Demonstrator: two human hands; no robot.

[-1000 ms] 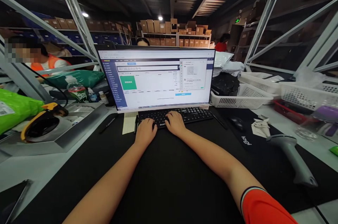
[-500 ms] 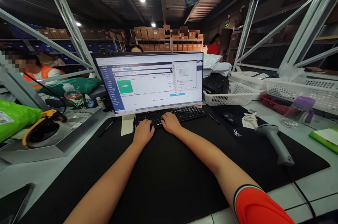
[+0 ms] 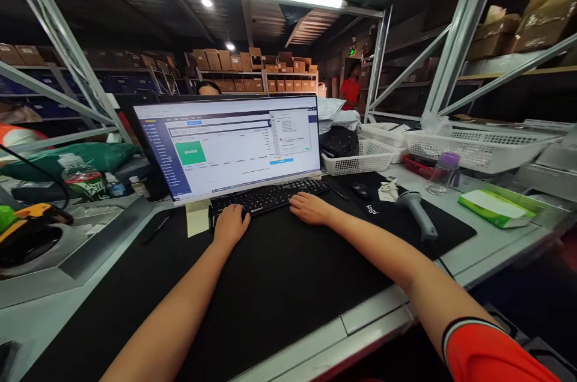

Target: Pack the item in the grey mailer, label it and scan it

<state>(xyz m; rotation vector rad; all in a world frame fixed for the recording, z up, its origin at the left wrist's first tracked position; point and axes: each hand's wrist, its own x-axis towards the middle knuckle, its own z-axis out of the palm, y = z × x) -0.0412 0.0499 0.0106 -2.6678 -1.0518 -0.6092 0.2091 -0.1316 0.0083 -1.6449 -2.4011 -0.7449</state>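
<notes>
My left hand (image 3: 231, 227) rests on the left end of the black keyboard (image 3: 270, 197), fingers stretched over the keys. Further right, my right hand (image 3: 311, 209) lies flat at the keyboard's front edge, its fingertips on or near the keys. Neither hand holds anything. Behind the keyboard stands a lit monitor (image 3: 234, 154) showing a web page with a green square and a chat window. A yellow note pad (image 3: 197, 220) lies left of my left hand. To the right are a black mouse (image 3: 360, 190) and a grey barcode scanner (image 3: 419, 217) on the black desk mat (image 3: 279, 286).
White baskets (image 3: 360, 160) with wrapped parcels stand right of the monitor. A purple-lidded bottle (image 3: 444, 173) and a green tissue pack (image 3: 496, 209) sit at the right. On the left are a tape dispenser (image 3: 33, 232) and a grey tray (image 3: 90, 256). A person in red (image 3: 350, 90) stands far back.
The view has swung to the right, so desk items appear further left. My right hand has shifted rightward along the keyboard; my left hand stays at its left end.
</notes>
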